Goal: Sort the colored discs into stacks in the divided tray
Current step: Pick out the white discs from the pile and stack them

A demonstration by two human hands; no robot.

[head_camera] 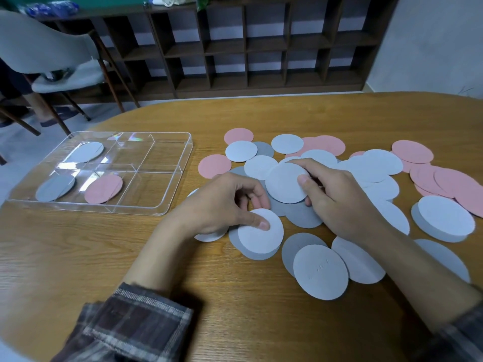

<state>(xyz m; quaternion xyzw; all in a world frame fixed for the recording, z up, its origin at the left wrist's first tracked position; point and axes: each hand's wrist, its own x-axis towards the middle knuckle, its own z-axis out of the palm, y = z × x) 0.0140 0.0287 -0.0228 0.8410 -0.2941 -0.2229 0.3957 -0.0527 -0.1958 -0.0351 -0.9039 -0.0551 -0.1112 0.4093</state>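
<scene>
The tray (180,167) holds few discs (321,267); most lie loose on the bench (78,257). The left hand (224,205) pinches a white disc (257,240), the right hand (339,197) a second white disc (285,182).

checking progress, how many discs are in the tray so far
3 showing: a white disc far left, a grey disc near left, a pink disc near middle. Others may hide beneath.

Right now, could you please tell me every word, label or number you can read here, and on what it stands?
No text can be read.
Nearest white disc: faint raised marks, too faint to read.
Blue packet at top left: blurred, unreadable.
Clear tray: no print shows.
</scene>
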